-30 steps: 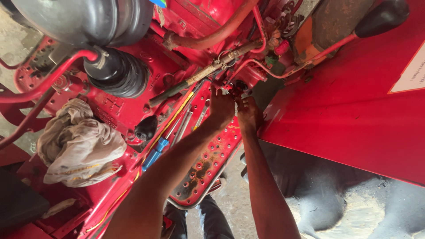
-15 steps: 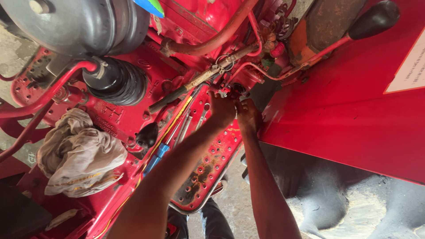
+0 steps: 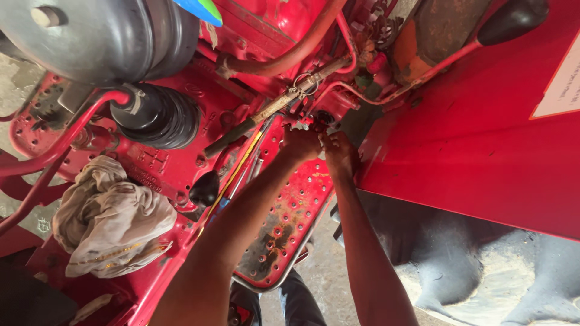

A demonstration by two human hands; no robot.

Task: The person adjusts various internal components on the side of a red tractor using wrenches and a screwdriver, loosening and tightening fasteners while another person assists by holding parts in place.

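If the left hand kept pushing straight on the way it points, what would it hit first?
Probably the small dark fitting on the red machine body: the left hand points up into it, beside the right hand. Depth is unclear; it may already touch.

Place: vehicle repair workshop or yard
Evidence: red-painted metal tractor body (image 3: 483, 133), perforated red metal footplate (image 3: 284, 229), crumpled dirty grey rag (image 3: 109, 217), rough concrete floor (image 3: 320, 271)
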